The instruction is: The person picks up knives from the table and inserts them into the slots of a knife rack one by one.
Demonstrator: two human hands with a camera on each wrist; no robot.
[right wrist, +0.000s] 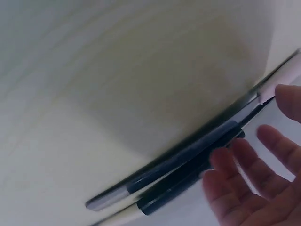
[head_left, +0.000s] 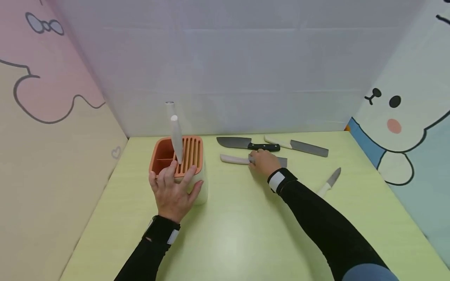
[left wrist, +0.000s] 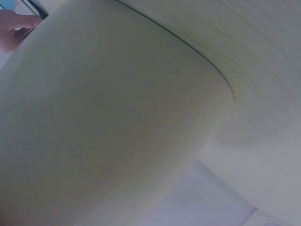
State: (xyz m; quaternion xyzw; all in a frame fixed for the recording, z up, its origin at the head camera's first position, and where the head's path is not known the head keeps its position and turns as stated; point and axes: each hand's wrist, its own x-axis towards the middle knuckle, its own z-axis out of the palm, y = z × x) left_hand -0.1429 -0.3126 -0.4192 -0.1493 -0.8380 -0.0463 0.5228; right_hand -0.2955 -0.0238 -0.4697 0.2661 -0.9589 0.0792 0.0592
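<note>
My left hand [head_left: 174, 195] rests its spread fingers on the front and rim of a knife block [head_left: 200, 197] with a slotted orange top. The block's pale wall [left wrist: 108, 108] fills much of the left wrist view. White-handled knives [head_left: 177, 142] stand upright in the block. My right hand [head_left: 266, 162] reaches over a white-handled knife [head_left: 233, 159] lying flat, covering part of its blade. In the right wrist view, the thumb is near that knife's handle [right wrist: 280, 80], and the fingers are apart with a gap to the thumb.
Behind the right hand lie a black-handled knife [head_left: 233, 142] and a white-handled knife with a rectangular blade [head_left: 309, 148]. A small knife [head_left: 333, 178] lies to the right, its handle partly behind my sleeve. Panels enclose the pale table [head_left: 228, 238] at the back and sides.
</note>
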